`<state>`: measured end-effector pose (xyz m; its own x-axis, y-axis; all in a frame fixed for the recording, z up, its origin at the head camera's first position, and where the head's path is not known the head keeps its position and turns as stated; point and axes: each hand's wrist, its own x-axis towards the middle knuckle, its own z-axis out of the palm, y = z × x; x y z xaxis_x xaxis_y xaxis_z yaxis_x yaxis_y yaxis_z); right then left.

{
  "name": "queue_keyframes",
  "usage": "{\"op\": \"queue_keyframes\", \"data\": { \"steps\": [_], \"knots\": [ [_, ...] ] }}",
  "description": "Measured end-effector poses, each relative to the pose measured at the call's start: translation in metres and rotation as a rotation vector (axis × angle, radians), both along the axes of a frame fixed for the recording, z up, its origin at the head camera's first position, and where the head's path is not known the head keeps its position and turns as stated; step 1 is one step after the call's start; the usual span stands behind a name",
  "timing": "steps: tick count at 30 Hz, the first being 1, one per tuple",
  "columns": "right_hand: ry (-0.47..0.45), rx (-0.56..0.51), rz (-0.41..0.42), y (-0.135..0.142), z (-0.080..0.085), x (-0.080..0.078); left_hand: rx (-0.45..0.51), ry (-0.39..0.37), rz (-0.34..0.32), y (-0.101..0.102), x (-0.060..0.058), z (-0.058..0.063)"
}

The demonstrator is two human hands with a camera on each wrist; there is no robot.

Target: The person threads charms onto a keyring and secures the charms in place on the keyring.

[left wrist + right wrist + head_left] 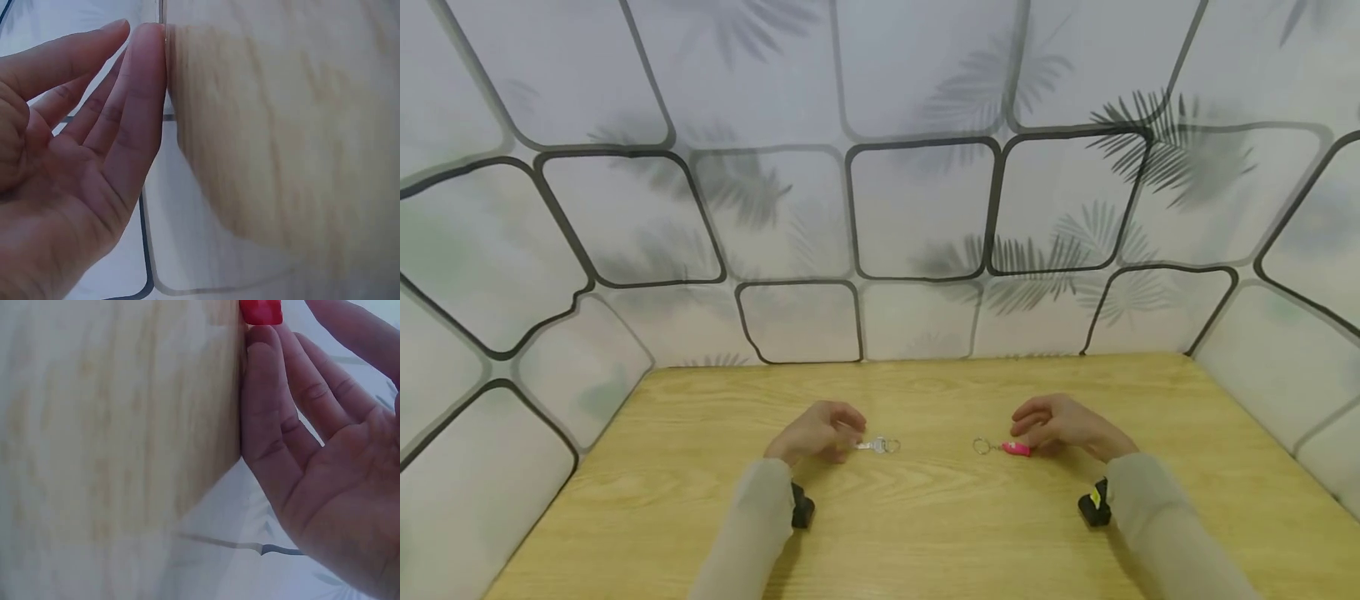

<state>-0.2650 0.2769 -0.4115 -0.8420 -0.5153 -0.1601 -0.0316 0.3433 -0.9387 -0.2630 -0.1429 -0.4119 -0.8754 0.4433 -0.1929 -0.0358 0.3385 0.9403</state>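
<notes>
On the wooden table in the head view lies a silver key (876, 445) with a ring at its right end. My left hand (822, 430) rests beside it, fingertips at the key's left end; the left wrist view shows this hand (81, 119) with fingers loosely bent and the thumb apart from them. Farther right lies a pink keychain (1017, 448), its metal ring (982, 446) pointing left. My right hand (1060, 427) is at its right end. In the right wrist view a little of the keychain (262, 311) shows above the fingertips of my right hand (319, 425), with the thumb held away.
The wooden table (895, 533) reaches back to a pale wall covering (917, 208) with dark outlines and leaf prints. The same covering rises on the left and right sides. A black wrist camera (802, 507) sits on the left wrist, another camera (1096, 505) on the right.
</notes>
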Motion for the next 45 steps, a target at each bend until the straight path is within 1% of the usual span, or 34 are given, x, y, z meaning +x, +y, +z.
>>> {"op": "queue_keyframes", "data": {
  "steps": [3, 8, 12, 17, 21, 24, 26, 28, 31, 34, 40, 45],
  "knots": [
    [0.006, -0.007, 0.0, -0.005, 0.0, 0.002, -0.047, 0.019, 0.023, 0.002, 0.0, 0.001],
    [0.023, -0.002, 0.005, -0.01, 0.0, 0.001, -0.184, 0.124, 0.063, 0.008, 0.001, 0.005],
    [0.021, 0.013, -0.005, -0.012, -0.001, -0.001, -0.264, 0.17, 0.083, 0.014, 0.002, 0.008],
    [0.026, 0.042, -0.008, -0.016, -0.001, 0.0, -0.376, 0.239, 0.084, 0.019, 0.004, 0.011],
    [0.064, 0.094, -0.021, -0.019, -0.001, 0.001, -0.406, 0.276, 0.062, 0.021, 0.004, 0.012],
    [0.083, 0.137, -0.029, -0.02, 0.001, 0.003, -0.396, 0.274, 0.048, 0.022, 0.004, 0.011],
    [0.082, 0.148, -0.025, -0.02, 0.003, 0.005, -0.394, 0.257, 0.042, 0.023, 0.004, 0.011],
    [0.082, 0.148, -0.005, -0.02, 0.007, 0.007, -0.397, 0.239, 0.037, 0.024, 0.004, 0.011],
    [0.065, 0.141, 0.024, -0.02, 0.012, 0.008, -0.422, 0.224, 0.033, 0.026, 0.005, 0.012],
    [0.044, 0.143, 0.036, -0.019, 0.013, 0.008, -0.451, 0.221, 0.024, 0.027, 0.006, 0.012],
    [0.003, 0.117, 0.064, -0.014, 0.009, 0.009, -0.484, 0.177, -0.028, 0.028, 0.006, 0.015],
    [-0.03, 0.104, 0.075, -0.015, 0.009, 0.008, -0.509, 0.206, -0.087, 0.029, 0.006, 0.016]
  ]
}}
